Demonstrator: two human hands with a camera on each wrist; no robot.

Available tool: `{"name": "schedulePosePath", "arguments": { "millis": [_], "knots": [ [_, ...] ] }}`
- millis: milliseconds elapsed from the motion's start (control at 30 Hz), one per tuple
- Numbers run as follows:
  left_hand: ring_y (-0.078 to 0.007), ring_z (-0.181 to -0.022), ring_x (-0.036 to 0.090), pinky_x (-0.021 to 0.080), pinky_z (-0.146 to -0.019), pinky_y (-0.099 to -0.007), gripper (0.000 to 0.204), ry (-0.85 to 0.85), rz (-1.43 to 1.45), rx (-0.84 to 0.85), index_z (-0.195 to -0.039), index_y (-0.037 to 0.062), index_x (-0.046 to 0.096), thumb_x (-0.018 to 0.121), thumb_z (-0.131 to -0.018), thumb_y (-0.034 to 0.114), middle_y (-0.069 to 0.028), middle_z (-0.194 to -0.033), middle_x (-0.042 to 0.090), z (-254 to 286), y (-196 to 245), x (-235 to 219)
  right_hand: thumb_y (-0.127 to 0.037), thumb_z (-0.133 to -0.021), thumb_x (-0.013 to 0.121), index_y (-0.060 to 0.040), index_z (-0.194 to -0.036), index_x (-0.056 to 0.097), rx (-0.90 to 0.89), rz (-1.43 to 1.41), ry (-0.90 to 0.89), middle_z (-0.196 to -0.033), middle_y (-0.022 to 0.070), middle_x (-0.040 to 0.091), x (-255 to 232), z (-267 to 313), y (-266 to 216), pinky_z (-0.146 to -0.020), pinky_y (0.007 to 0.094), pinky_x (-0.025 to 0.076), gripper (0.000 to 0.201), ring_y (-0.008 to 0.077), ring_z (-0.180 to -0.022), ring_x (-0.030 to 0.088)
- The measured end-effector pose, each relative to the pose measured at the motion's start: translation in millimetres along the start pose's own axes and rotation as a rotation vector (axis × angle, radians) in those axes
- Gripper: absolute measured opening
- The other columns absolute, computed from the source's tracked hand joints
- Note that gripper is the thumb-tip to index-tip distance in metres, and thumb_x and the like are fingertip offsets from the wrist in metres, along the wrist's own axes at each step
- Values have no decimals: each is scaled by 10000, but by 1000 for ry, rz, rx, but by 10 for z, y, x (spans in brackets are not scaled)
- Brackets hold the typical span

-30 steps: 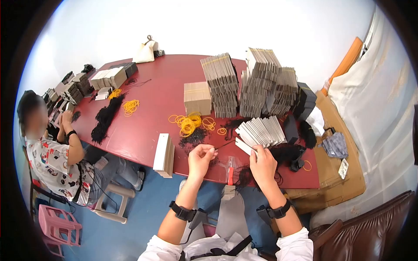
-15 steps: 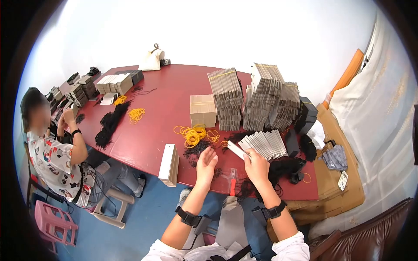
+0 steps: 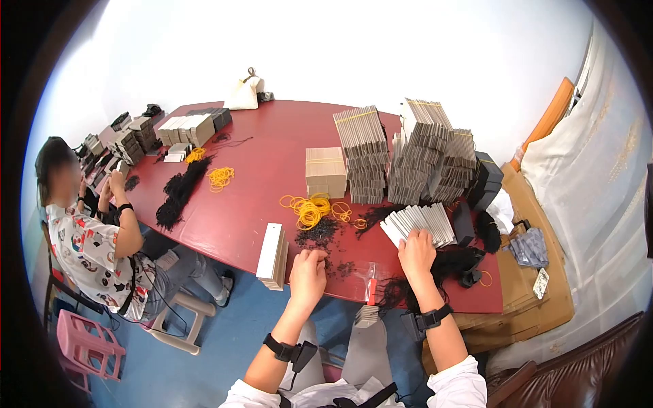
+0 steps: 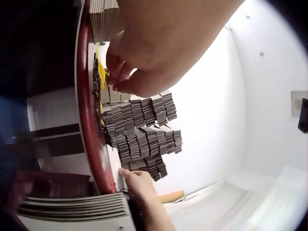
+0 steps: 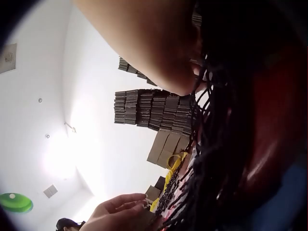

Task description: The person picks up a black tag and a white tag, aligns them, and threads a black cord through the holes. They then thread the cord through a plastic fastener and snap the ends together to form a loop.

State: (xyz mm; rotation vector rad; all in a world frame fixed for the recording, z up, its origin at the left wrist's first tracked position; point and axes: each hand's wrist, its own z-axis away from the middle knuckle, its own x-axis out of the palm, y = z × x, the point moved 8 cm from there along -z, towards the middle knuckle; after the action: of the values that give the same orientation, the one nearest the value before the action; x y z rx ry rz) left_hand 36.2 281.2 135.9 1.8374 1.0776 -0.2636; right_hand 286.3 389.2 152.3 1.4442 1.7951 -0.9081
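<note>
My left hand (image 3: pixel 308 277) hovers at the table's front edge beside a scatter of small black bits (image 3: pixel 316 234). Its fingers are loosely bent, and no object shows between them in the left wrist view. My right hand (image 3: pixel 416 257) is at the near end of a fanned row of white cards (image 3: pixel 428 224), its fingers curled over the leftmost white card (image 3: pixel 391 232). Black cords (image 3: pixel 391 294) lie just below that hand and cross the right wrist view. A banded pile of pale cards (image 3: pixel 273 255) stands upright left of my left hand.
Tall stacks of grey cards (image 3: pixel 364 149) rise along the back of the red table (image 3: pixel 265 149). Yellow rubber bands (image 3: pixel 313 212) lie before them. A red-handled tool (image 3: pixel 372 291) sits at the front edge. Another person (image 3: pixel 88 238) works at the left, near a black cord bundle (image 3: pixel 180 194).
My right hand has brought the white card from the middle to the fanned row at the right. My left hand let go of the black cord, opened, then lowered with its fingers bending.
</note>
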Motion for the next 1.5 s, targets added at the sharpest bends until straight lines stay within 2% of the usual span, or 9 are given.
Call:
{"name": "schedulePosePath", "arguments": {
  "millis": [133, 300, 633, 767, 900, 1033, 1100, 1267, 1500],
  "knots": [
    [-301, -890, 542, 483, -751, -401, 93, -72, -55, 21, -829, 65, 638, 697, -763, 93, -91, -881, 548, 58, 101, 54, -132, -776, 676, -24, -815, 590, -132, -172, 105, -856, 134, 600, -233, 50, -104, -769, 419, 506, 143, 325, -893, 580],
    [-300, -896, 536, 482, -750, -397, 124, -111, -177, 34, -821, 67, 621, 713, -755, 118, -97, -885, 537, 94, 140, 55, -99, -770, 670, -56, -761, 590, -286, -714, -568, -819, 107, 587, 16, 447, -224, -758, 430, 464, 91, 322, -866, 557],
    [-305, -879, 533, 467, -751, -399, 118, -146, -166, 23, -841, 60, 576, 675, -792, 101, -115, -861, 531, 110, 72, 158, -130, -798, 646, -88, -810, 596, -417, -501, -417, -907, 68, 581, -184, 546, -543, -836, 416, 396, 67, 278, -962, 533],
    [-314, -878, 535, 459, -748, -410, 103, -125, -149, 2, -856, 57, 571, 649, -791, 72, -126, -853, 537, 93, 67, 151, -142, -817, 649, -78, -822, 575, -537, -673, -121, -853, 66, 586, -671, 435, -1089, -779, 396, 402, 98, 279, -863, 546],
    [-326, -814, 518, 440, -699, -421, 118, -53, 124, 123, -846, 39, 523, 622, -783, 24, -122, -824, 538, 59, 111, 67, -129, -852, 629, -43, -892, 574, -605, -1103, -245, -841, 134, 617, -851, 744, -1713, -693, 427, 479, 110, 346, -797, 610],
    [-300, -720, 577, 467, -656, -370, 120, -39, 290, -78, -877, 14, 536, 621, -800, -23, -139, -796, 582, 75, -117, 163, -63, -860, 537, -25, -1039, 526, -697, -1252, -506, -933, 173, 608, -911, 1223, -2027, -661, 435, 509, 183, 364, -797, 623],
    [-260, -708, 590, 471, -651, -339, 103, -88, 335, -135, -891, 11, 547, 606, -820, -35, -132, -804, 597, 115, -148, 147, -48, -878, 537, -23, -1074, 513, -673, -1279, -428, -955, 178, 598, -833, 1308, -1914, -672, 410, 517, 199, 355, -791, 625],
    [-141, -751, 613, 491, -688, -270, 82, -156, 572, -156, -948, -10, 554, 590, -880, -39, -92, -819, 626, 336, 239, -41, -47, -938, 526, -50, -1127, 471, 207, -1674, -480, -778, 52, 595, -404, 1233, -1062, -514, 190, 396, 197, 50, -568, 482],
    [-179, -758, 621, 495, -693, -286, 116, -125, 579, -120, -934, -8, 564, 636, -848, -37, -107, -845, 626, 530, 588, -181, 12, -915, 552, -16, -1093, 488, 252, -1686, -364, -804, 46, 603, -632, 1243, -853, -545, 181, 406, 191, 44, -666, 527]
  ]
}}
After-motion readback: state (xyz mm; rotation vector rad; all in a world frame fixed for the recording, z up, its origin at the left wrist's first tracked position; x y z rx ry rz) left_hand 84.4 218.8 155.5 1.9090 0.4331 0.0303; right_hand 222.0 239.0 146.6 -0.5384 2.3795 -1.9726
